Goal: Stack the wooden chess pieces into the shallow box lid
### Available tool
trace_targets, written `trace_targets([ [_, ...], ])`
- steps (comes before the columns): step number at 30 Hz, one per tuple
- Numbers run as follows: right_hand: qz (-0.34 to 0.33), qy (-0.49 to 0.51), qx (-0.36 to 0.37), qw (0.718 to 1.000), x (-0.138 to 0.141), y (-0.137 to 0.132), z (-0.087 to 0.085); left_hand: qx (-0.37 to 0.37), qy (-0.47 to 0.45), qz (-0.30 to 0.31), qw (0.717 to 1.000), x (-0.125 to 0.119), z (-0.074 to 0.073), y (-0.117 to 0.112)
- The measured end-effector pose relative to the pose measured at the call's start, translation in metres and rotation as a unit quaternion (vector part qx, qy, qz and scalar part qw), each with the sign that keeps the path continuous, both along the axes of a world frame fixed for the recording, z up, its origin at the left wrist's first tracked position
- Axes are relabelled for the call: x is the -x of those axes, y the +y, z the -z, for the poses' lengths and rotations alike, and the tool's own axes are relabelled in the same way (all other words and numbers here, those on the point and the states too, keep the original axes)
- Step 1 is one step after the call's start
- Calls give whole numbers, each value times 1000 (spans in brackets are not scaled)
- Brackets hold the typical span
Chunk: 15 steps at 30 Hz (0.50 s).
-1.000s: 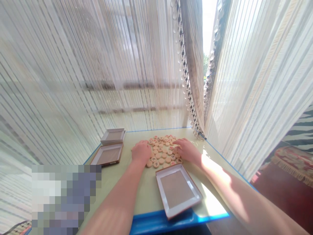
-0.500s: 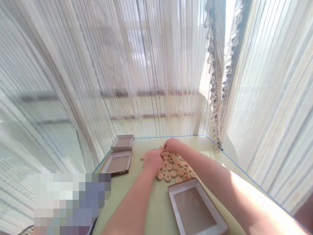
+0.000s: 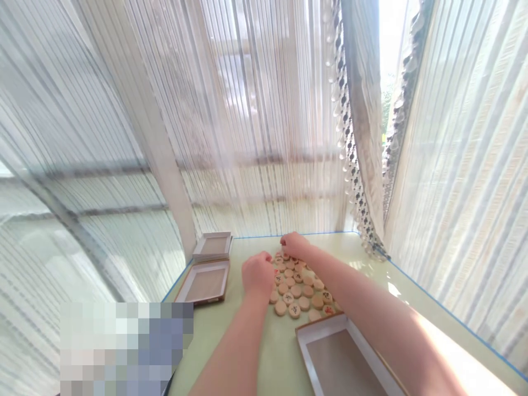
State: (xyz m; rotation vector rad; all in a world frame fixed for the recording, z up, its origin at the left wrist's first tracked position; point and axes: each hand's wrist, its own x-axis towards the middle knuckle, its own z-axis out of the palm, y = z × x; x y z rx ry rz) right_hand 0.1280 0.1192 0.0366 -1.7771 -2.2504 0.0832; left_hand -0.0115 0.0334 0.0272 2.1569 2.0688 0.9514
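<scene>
Many round wooden Chinese chess pieces (image 3: 296,291) lie spread on the pale green tabletop, some showing red or dark characters, others blank side up. My left hand (image 3: 258,273) is at the left edge of the spread, fingers curled in; whether a piece is inside cannot be seen. At the far end of the pieces, my right hand (image 3: 294,245) is closed with its fingertips bent down, and what it may hold is hidden. My right forearm passes over the right side of the spread and covers some pieces.
A shallow open box (image 3: 346,363) with white inner walls stands near me, below the pieces. Another open box (image 3: 206,281) and stacked trays (image 3: 213,245) sit at the table's left. Sheer striped curtains (image 3: 264,110) hang behind the blue-edged table (image 3: 237,341).
My hands have moved apart, the left one pulling left from the pieces over where a lone piece lay. More pieces show between them. The whole view has shifted slightly.
</scene>
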Motion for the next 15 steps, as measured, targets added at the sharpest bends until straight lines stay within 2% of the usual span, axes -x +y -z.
trace_targets([
  [4, -8, 36, -30, 999, -6, -12, -11, -3, 5, 17, 1000, 1, 2, 5],
  [8, -31, 66, -59, 996, -30, -47, -27, -1, 3, 74, 997, -4, 1, 5],
  [12, -101, 186, -81, 974, -72, -96, -32, -13, 46, 226, 973, -20, -4, -13],
  [15, -34, 271, -87, 958, -103, -123, -18, 2, 78, 331, 940, -30, -10, -35],
])
